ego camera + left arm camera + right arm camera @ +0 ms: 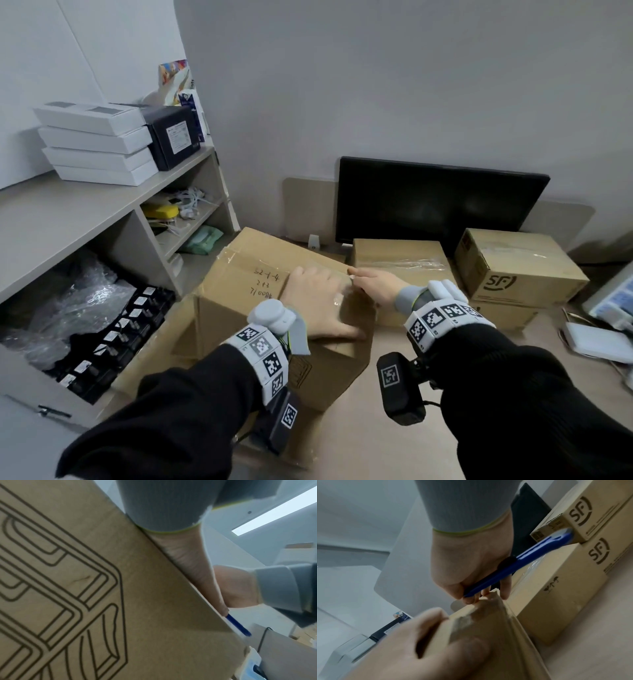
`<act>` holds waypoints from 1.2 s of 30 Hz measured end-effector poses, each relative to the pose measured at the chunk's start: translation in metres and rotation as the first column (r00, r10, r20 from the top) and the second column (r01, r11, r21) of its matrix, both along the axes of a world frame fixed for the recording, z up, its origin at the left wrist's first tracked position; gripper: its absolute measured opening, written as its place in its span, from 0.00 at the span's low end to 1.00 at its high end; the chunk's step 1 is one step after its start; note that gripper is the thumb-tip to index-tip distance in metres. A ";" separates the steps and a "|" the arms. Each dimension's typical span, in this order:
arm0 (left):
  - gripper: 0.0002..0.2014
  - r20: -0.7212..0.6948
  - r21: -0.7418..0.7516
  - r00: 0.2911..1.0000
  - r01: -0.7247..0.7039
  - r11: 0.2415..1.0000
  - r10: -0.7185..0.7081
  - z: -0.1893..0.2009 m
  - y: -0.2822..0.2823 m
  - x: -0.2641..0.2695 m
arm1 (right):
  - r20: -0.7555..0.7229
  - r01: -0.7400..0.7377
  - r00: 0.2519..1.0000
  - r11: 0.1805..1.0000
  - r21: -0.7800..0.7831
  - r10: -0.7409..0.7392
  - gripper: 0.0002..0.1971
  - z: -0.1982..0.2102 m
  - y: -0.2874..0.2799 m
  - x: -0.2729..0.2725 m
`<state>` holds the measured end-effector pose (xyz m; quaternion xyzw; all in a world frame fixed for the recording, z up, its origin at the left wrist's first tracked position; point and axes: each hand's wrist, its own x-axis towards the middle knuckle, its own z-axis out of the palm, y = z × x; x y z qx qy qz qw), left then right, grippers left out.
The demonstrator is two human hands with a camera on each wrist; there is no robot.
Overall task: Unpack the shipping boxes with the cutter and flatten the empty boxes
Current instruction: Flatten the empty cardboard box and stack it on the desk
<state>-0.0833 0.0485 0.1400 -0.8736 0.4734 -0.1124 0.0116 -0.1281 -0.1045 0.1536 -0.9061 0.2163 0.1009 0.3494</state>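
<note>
Four cardboard shipping boxes on a beige desk [394, 445]. The nearest taped box [239, 291] sits at centre, left hand [322, 305] flat on its lid, fingers straight. At two o'clock of it the right hand [376, 284] grips one blue cutter [518, 565] at the lid's far edge. Three more boxes [520, 267] lie at one to two o'clock. One dark monitor [435, 202] stands at twelve against a grey wall; four white cartons [99, 144] are stacked on shelves at ten.
</note>
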 end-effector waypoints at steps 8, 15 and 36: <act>0.38 0.209 -0.384 0.945 0.315 0.868 -0.251 0.002 0.012 0.013 | -0.055 -0.159 0.986 0.987 -0.036 0.156 0.28 -0.002 -0.007 0.000; 0.41 0.243 -0.399 0.929 0.358 0.845 -0.278 0.011 0.027 0.020 | 0.031 -0.202 0.973 0.910 -0.362 0.229 0.19 -0.012 -0.003 0.012; 0.34 -0.388 0.302 0.686 -0.537 0.788 0.616 0.072 0.156 0.063 | 0.710 0.148 0.696 0.989 0.007 -0.109 0.12 0.064 0.046 0.030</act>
